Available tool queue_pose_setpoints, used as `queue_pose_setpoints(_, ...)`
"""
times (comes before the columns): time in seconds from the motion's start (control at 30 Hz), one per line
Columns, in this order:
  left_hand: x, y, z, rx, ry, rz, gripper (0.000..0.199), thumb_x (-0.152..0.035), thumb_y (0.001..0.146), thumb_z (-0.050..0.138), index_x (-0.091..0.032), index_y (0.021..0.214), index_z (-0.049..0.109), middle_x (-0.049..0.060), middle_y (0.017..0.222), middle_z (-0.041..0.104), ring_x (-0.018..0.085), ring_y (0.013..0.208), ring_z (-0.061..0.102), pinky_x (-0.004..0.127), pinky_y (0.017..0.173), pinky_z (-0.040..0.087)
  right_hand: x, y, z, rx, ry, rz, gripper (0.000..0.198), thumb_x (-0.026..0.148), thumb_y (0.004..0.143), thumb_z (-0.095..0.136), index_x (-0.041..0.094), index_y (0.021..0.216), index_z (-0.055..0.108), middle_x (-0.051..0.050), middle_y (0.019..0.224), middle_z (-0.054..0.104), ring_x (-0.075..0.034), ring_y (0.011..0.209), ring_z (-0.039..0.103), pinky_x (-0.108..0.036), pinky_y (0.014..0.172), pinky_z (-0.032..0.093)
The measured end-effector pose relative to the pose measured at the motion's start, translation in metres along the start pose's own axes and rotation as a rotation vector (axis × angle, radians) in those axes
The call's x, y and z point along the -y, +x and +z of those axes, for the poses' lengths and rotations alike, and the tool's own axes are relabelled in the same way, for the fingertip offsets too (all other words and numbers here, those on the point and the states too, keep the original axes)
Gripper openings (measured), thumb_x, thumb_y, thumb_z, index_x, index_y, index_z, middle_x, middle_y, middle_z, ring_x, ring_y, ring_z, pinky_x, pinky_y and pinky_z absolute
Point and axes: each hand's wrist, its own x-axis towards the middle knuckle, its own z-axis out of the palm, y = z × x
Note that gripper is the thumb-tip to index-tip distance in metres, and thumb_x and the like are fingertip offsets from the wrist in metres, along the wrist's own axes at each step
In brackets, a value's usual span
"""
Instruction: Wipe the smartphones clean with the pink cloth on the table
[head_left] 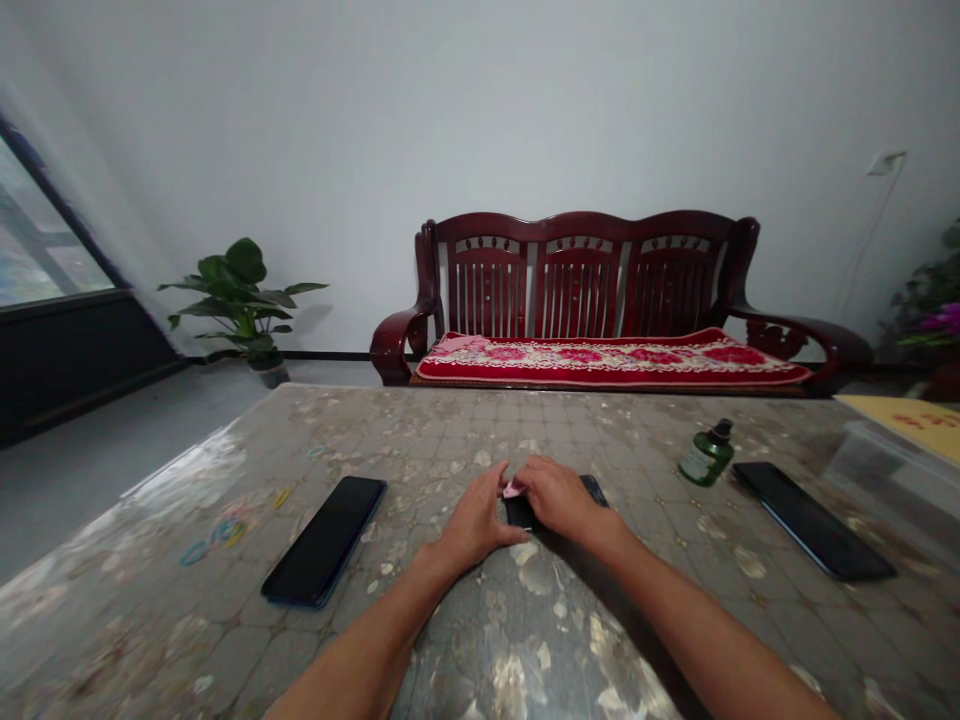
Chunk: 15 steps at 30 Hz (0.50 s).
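Note:
A dark phone [523,514] lies on the table in front of me, partly covered by both hands. My left hand [478,512] curves around its left end, with the thumb along the near edge and the fingers at the far side. Bent over the phone's face is my right hand [559,495], its fingers pinched on a small pink piece [513,490] that looks like cloth. Most of the pink piece is hidden under those fingers. The phone's right end shows beyond the right hand.
Another phone [326,540] lies at the left, near several coloured bands [229,528]. At the right stand a green pump bottle [706,455], a third phone [814,520] and a clear plastic box [892,480]. A wooden bench [592,290] stands behind the table [420,420].

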Motion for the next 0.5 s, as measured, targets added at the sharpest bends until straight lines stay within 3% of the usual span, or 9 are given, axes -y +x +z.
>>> queue_pose_setpoints(0.17, -0.001, -0.001, 0.0, -0.005, 0.004, 0.006, 0.108, -0.022, 0.05, 0.093, -0.018, 0.144, 0.041, 0.012, 0.126, 0.062, 0.03, 0.113, 0.06, 0.047, 0.103, 0.045, -0.001, -0.005, 0.0, -0.04, 0.009, 0.011, 0.029, 0.008, 0.092, 0.047, 0.02, 0.094, 0.073, -0.006, 0.092, 0.066, -0.019, 0.091, 0.058, -0.027, 0.077, 0.04)
queue_pose_setpoints(0.37, -0.002, -0.002, 0.0, 0.018, 0.038, -0.015, 0.1, -0.025, 0.055, 0.09, -0.019, 0.143, 0.043, 0.012, 0.13, 0.061, 0.03, 0.113, 0.059, 0.046, 0.1, 0.047, 0.001, -0.027, 0.0, 0.004, 0.111, -0.106, 0.022, 0.013, 0.092, 0.053, 0.023, 0.096, 0.073, -0.004, 0.092, 0.066, -0.018, 0.09, 0.059, -0.026, 0.079, 0.04)
queue_pose_setpoints(0.5, -0.004, -0.003, -0.002, 0.026, 0.05, -0.02, 0.098, -0.023, 0.056, 0.089, -0.019, 0.143, 0.044, 0.013, 0.129, 0.062, 0.031, 0.113, 0.06, 0.047, 0.101, 0.047, -0.017, -0.041, -0.01, -0.012, 0.05, 0.006, 0.026, 0.012, 0.093, 0.049, 0.022, 0.097, 0.073, -0.005, 0.092, 0.066, -0.018, 0.092, 0.059, -0.026, 0.08, 0.04)
